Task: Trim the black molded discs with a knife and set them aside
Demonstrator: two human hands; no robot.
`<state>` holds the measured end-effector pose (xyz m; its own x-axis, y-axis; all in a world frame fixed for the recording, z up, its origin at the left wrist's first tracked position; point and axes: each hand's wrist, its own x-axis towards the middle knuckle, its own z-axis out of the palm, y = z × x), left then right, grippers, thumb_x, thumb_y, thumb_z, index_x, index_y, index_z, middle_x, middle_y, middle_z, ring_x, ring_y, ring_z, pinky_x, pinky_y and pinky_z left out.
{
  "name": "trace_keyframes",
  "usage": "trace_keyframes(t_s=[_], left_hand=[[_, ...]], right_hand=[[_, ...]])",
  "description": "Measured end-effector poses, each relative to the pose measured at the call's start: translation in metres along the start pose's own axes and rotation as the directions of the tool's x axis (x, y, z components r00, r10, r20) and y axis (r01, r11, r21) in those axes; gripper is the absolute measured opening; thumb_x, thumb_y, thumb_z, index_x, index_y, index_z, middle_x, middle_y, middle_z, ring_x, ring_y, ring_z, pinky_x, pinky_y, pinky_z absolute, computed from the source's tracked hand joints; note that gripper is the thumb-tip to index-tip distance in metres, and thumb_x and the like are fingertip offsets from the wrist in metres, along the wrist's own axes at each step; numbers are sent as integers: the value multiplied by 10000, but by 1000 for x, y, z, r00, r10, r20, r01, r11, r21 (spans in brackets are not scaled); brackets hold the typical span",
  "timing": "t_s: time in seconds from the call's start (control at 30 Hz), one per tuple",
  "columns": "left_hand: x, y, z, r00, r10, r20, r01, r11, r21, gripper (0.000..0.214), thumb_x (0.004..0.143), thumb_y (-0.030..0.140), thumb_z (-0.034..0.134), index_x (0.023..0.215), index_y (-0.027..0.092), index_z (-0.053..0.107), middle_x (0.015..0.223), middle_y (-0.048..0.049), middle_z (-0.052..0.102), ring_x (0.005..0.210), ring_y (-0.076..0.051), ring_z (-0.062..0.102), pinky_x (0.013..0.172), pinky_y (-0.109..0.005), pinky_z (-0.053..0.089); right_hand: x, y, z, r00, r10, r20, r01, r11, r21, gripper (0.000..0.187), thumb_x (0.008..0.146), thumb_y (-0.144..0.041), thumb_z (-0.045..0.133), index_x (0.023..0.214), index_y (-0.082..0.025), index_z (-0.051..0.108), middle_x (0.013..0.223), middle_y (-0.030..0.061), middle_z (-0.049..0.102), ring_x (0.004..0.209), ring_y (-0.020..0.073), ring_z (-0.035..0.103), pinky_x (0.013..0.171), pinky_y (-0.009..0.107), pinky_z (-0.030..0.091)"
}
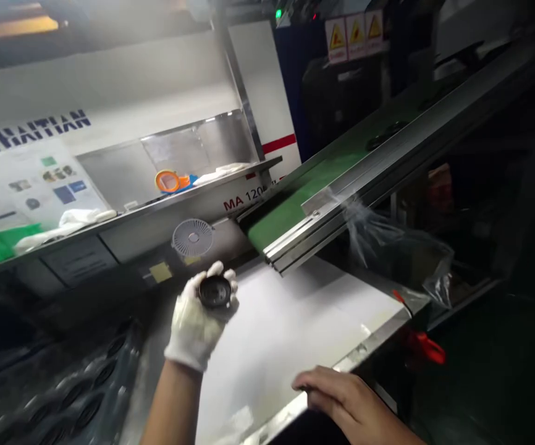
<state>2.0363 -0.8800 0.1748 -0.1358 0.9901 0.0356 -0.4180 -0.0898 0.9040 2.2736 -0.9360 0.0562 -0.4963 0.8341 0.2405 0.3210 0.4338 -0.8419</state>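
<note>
My left hand point(194, 329), in a white glove, is raised over the left side of the white tabletop point(286, 321). Its fingers curl around a round black plastic part point(215, 292), whose hollow side faces me. Bare and closed, my right hand point(337, 395) is at the table's front edge, thumb and fingers pressed together. A small dark spot shows at those fingertips, but I cannot make out what it is.
A green conveyor belt point(290, 207) slopes down to the table from the right, with dark parts point(385, 136) higher up. Clear plastic film point(397, 244) hangs from its side. Several black rings lie in a tray point(123, 364) at lower left. Behind is a ledge with orange tape point(167, 181).
</note>
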Motion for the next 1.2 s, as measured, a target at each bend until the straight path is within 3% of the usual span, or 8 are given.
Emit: trace_keyframes(t_s=[0.07, 0.13, 0.3, 0.57, 0.9, 0.97, 1.07, 1.2], left_hand=[[-47, -33, -41, 975, -211, -70, 176, 925, -337, 322, 817, 377, 564, 1071, 179, 578, 1004, -105, 595, 835, -203, 604, 632, -314, 509], [-78, -61, -71, 927, -337, -163, 207, 824, -527, 261, 790, 307, 626, 1008, 165, 598, 930, -89, 596, 814, -206, 604, 639, -327, 522], [-100, -94, -92, 800, -537, -269, 157, 620, -769, 124, 766, 77, 607, 874, 137, 609, 833, -54, 585, 790, -186, 601, 731, -367, 539], [-89, -104, -87, 903, -369, -218, 90, 660, -746, 239, 784, 106, 593, 1008, 182, 626, 779, -28, 568, 743, -166, 583, 707, -331, 527], [-80, -116, -88, 850, -202, -486, -156, 785, -599, 219, 802, 125, 567, 1001, 180, 640, 747, -4, 593, 722, -117, 588, 749, -282, 528], [-82, -114, -91, 865, -201, -460, -115, 813, -570, 311, 795, 112, 556, 1087, 198, 624, 926, -51, 642, 891, -166, 613, 832, -312, 514], [-86, -109, -97, 897, -368, -245, 132, 752, -646, 404, 803, 163, 527, 1203, 197, 574, 1174, -143, 593, 1098, -290, 551, 875, -425, 497], [-90, -104, -102, 881, -447, -154, 229, 689, -688, 412, 762, 162, 537, 1171, 165, 586, 916, -105, 637, 884, -273, 615, 786, -451, 517]], right_hand=[[7, -18, 26, 998, -34, 57, 34, 999, 0, 252, 958, -340, 373, 1052, -318, 605, 986, -23, 661, 897, 156, 609, 804, 257, 458], [10, -31, 52, 994, -39, 99, 48, 995, -87, 265, 984, -343, 313, 1015, -289, 571, 917, -21, 638, 837, 148, 588, 756, 264, 440], [18, -42, 101, 988, -6, 154, 60, 934, -352, 281, 998, -328, 265, 823, -231, 463, 786, -23, 565, 707, 143, 536, 643, 262, 377], [40, -36, 117, 993, 64, 104, -2, 859, -511, 256, 997, -312, 263, 843, -238, 453, 787, -18, 564, 712, 150, 539, 638, 262, 355], [34, -33, 145, 992, 92, 88, -25, 817, -576, 254, 983, -285, 294, 841, -225, 497, 757, 2, 569, 655, 159, 538, 569, 276, 310], [34, -32, 144, 993, 86, 82, -25, 827, -562, 242, 984, -284, 297, 848, -228, 489, 768, -2, 570, 666, 159, 536, 574, 275, 306], [36, -31, 138, 993, 71, 97, -8, 847, -532, 237, 985, -277, 300, 832, -226, 473, 772, -6, 570, 683, 155, 535, 596, 271, 312], [37, -29, 129, 990, 101, 101, -33, 849, -528, 250, 990, -282, 289, 825, -219, 466, 761, -6, 565, 672, 148, 528, 605, 265, 316]])
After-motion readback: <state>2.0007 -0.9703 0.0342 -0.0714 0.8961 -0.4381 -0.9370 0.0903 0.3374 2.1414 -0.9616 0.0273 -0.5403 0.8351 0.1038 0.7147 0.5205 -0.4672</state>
